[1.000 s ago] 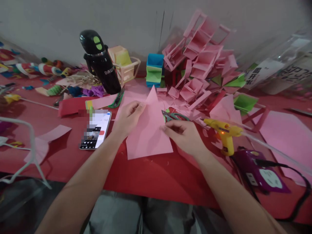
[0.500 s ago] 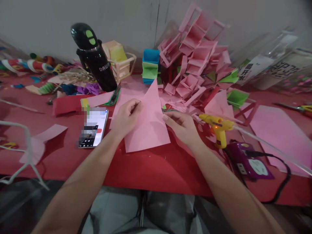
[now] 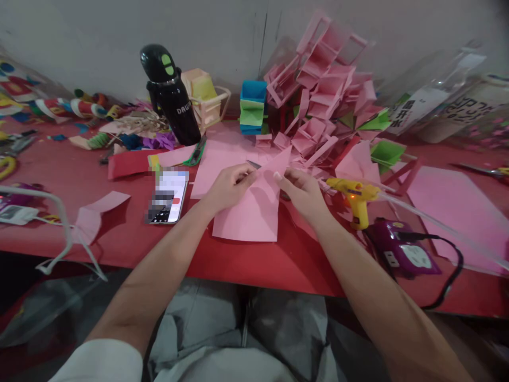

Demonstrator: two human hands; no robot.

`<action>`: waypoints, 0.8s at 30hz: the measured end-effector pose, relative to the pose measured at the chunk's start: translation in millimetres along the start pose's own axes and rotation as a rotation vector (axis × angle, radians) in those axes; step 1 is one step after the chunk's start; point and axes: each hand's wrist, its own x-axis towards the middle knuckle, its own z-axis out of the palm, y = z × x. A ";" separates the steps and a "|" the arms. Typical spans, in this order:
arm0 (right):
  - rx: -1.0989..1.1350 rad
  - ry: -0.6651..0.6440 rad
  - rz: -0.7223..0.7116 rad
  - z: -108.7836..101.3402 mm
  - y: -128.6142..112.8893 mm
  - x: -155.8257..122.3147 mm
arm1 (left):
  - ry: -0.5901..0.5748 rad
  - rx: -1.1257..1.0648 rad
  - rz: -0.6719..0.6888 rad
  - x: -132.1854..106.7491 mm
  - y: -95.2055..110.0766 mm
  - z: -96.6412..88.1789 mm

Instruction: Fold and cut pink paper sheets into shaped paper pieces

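A sheet of pink paper [image 3: 248, 220] with a pointed upper corner is raised at a tilt over the table, between my two hands. My left hand [image 3: 234, 185] is closed on its left side, fingers curled and thumb pressed against the sheet. A dark pointed tip [image 3: 253, 164] shows just beyond those fingers; whether the hand holds it I cannot tell. On the right edge, my right hand [image 3: 300, 191] pinches the paper between thumb and fingers. More pink paper [image 3: 202, 175] lies flat behind and to the left of the raised sheet.
Left of the hands lie a phone [image 3: 169, 199] and green-handled scissors [image 3: 195, 153]; a black bottle [image 3: 175, 101] stands behind. Folded pink paper pieces [image 3: 326, 95] are heaped at the back. To the right are a yellow glue gun [image 3: 353, 199] and a purple power strip [image 3: 401, 249].
The pink sheet's pointed corner has swung from upright over to the right and down. Both hands stay on the sheet. The view has shifted slightly to the left.
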 end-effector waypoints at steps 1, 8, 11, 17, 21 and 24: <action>0.002 0.007 -0.011 0.0 1.1 -0.1 | -0.046 -0.027 0.004 -0.6 0.7 0.8; 0.045 0.086 -0.029 -0.1 8.1 -2.9 | -0.216 -0.109 0.004 -4.0 5.8 8.8; -0.021 0.060 -0.030 1.9 4.5 -3.8 | -0.187 -0.151 0.008 -4.3 6.5 13.1; -0.139 0.064 -0.130 2.1 -1.3 -3.5 | -0.132 -0.135 -0.013 -1.7 2.8 13.2; -0.204 0.117 -0.192 -3.5 0.0 -0.1 | -0.147 -0.144 -0.003 0.4 1.4 11.0; -0.202 0.150 -0.206 -7.3 4.0 2.2 | -0.144 -0.157 -0.001 1.4 1.3 11.9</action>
